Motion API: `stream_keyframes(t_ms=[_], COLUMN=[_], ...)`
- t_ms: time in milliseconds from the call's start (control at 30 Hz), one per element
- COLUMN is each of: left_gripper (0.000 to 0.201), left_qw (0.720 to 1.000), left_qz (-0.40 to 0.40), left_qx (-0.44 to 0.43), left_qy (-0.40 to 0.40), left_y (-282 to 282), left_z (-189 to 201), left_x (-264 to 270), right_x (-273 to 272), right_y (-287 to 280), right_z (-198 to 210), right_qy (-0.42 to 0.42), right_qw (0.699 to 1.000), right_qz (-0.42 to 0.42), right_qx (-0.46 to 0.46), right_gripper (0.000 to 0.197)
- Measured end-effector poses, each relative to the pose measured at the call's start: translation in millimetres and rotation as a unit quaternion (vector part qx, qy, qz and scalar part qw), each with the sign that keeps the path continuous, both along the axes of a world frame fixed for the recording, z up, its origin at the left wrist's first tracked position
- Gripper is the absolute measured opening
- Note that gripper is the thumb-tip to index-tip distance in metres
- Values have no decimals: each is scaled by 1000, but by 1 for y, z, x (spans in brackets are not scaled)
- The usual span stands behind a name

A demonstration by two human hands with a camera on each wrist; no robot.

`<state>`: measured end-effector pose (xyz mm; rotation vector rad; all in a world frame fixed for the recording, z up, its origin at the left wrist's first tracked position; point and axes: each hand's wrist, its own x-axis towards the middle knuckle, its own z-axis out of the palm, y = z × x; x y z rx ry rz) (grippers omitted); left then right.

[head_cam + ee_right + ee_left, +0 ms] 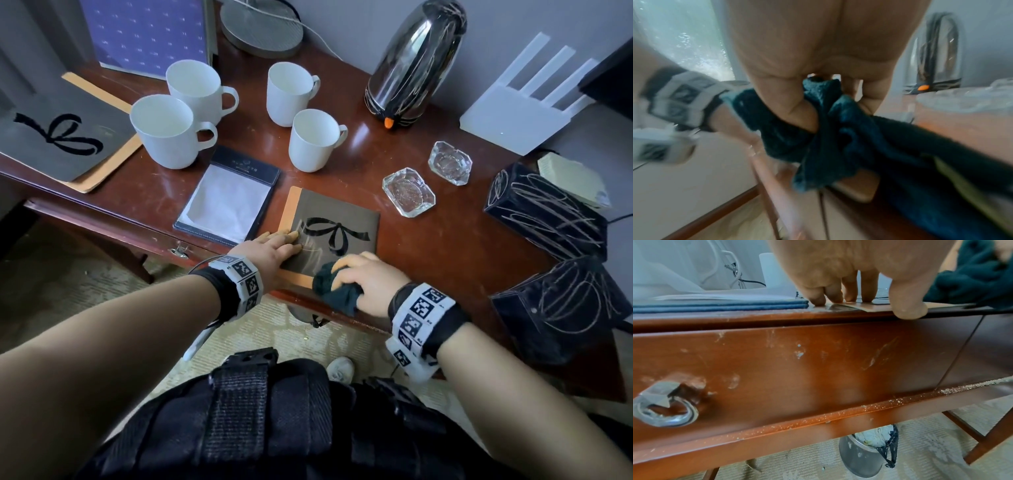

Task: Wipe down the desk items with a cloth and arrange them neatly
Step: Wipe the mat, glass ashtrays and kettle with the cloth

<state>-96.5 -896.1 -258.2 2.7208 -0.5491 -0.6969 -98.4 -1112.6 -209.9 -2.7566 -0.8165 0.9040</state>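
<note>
Scuffed reddish desk (pixel 428 246) (grey wall behind): left hand (pixel 274 248) flat on booklet (pixel 342 219), right hand (pixel 371 281) bunching cloth (pixel 337 289).

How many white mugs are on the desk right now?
4: two at back left, one behind the other; two nearer the centre, one behind the other. None seems hidden.

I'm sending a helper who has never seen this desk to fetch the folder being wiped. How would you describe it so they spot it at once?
On the reddish wooden desk, look at the near edge, right of the notepad holder. The brown folder lies flat there under the left hand, with the dark cloth on its corner. Unlike the similar bow-printed folder at the far left, this one sits beside two glass ashtrays.
</note>
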Motion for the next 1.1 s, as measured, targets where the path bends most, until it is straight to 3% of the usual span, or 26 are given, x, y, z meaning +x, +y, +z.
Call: stream_keyframes(t_ms=[133, 233, 433, 533, 633, 700, 767, 833, 900, 1000, 1033, 1100], left_gripper=[77, 73, 64, 66, 69, 71, 73, 70, 61, 55, 55, 54], left_qw=[999, 998, 997, 997, 997, 997, 996, 995, 995, 994, 994, 995], left_qz=[17, 35, 67, 68, 70, 72, 78, 83, 81, 76, 78, 81], left_qx=[-26, -41, -28, -10, -12, -19, -29, -40, -57, -70, -69, -58], left_qy=[14, 17, 1, 19, 30, 32, 29, 26, 26, 17, 19, 23], left_y=[1, 1, -1, 0, 2, 3, 3, 4, 7, 10, 9, 8], left_z=[-2, 0, 2, 3, 4, 4, 5, 6, 5, 4, 4, 6], left_x=[-2, -4, -4, -2, 0, 1, 0, -1, -3, -4, -4, -4], right_x=[22, 15, 15, 16, 9, 5, 4, 14, 32, 52, 53, 50], right_y=[-5, 5, 12, 19, 25, 24, 22, 18, 13, 21, 29, 43], right_z=[0, -19, -32, -35, -29, -19, -5, 5, 2, -12, -18, -26], right_qy=[-120, -89, -141, -158, -149, -98, 8, 60, -9, -142, -138, -116], right_qw=[967, 969, 952, 959, 980, 994, 996, 991, 997, 958, 954, 968], right_qz=[-220, -228, -272, -237, -131, -12, 87, 121, 32, -203, -236, -214], right_qx=[37, -42, 4, 7, 32, 44, 31, 5, 70, 144, 122, 60], right_gripper=[45, 47, 28, 27, 29, 33, 37, 39, 37, 28, 27, 28])
